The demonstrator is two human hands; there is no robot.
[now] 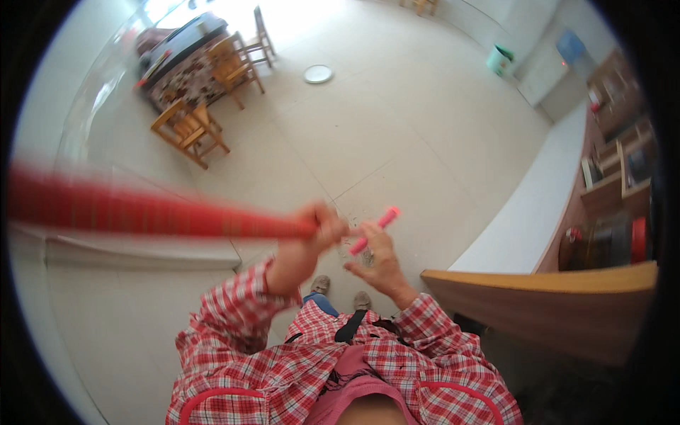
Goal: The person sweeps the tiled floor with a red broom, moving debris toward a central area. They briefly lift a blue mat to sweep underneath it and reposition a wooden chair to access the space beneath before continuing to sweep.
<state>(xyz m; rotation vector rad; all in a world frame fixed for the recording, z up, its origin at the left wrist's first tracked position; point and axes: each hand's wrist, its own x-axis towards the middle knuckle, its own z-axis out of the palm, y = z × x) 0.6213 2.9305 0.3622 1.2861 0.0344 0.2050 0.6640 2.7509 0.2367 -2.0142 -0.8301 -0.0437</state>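
A long red pole comes in from the far left, blurred, and narrows toward my left hand, which is closed round it. Just right of that fist is my right hand, its fingers stretched forward and the thumb apart. Those fingertips come close to the pole's thin end; whether they touch it I cannot make out. A slim pink bar slants past the right fingers, partly covered by them. Whether it joins the pole is hidden. Dark specks of grit lie on the floor below.
Wooden chairs stand by a cloth-covered table at the far left. A white round plate-like disc lies on the tiled floor. A wood-edged counter is close on the right. Far right stands a green bin.
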